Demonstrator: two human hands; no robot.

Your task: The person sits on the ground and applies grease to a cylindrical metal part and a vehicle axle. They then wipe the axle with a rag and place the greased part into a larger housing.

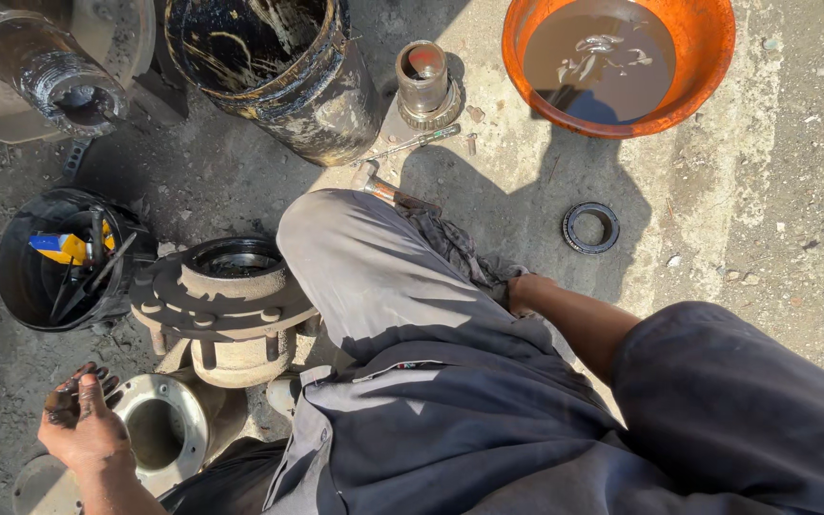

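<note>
Flanged metal sleeve (159,429) lies on the ground at the lower left, its round bore facing up toward the camera, so its long axis runs roughly straight down into the ground; the pale flange ring rims the opening. Just beside its left edge hovers the left hand (83,420), greasy, palm down, fingers loosely curled and slightly apart, gripping nothing; whether the heel of the hand touches the flange I cannot tell. The person's grey trousers (412,381) fill the lower middle, one knee raised. Past that knee, the right hand (517,291) is mostly hidden behind the leg, its forearm reaching in from the right; it rests at a dark rag (450,243), and the state of its fingers cannot be told.

Just beyond the sleeve stands a rusty wheel hub (226,305), bore up, studs hanging beneath its flange. Left of it sits a black bucket (54,272) holding tools and a yellow and blue item. A hammer (374,181) pokes out beyond the knee, a screwdriver (412,143) lies a little farther. A black bearing ring (590,228) lies flat to the right. Farthest off are a greasy black drum (278,72), a spindle with a toothed ring (425,86), an axle end (40,67), and an orange basin (708,67) of murky liquid.
</note>
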